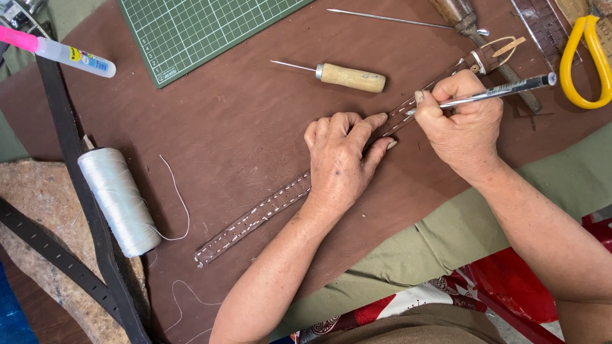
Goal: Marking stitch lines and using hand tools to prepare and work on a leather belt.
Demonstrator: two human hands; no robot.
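A clear plastic strip [255,220] with white stitch marks lies diagonally on a brown leather sheet [229,127]. My left hand [341,159] presses flat on the strip's middle, fingers pointing up and right. My right hand [462,118] grips a silver pen [503,89], its tip touching the strip just beyond my left fingertips. The strip's far end reaches a small brown buckle piece [481,60].
A wooden-handled awl [347,76] lies above my left hand. A white thread spool [118,200], black leather straps [76,185], a green cutting mat [197,28], a glue bottle [60,52], a yellow-handled tool [583,64], a long needle [389,19] and a red stool [516,286] surround the sheet.
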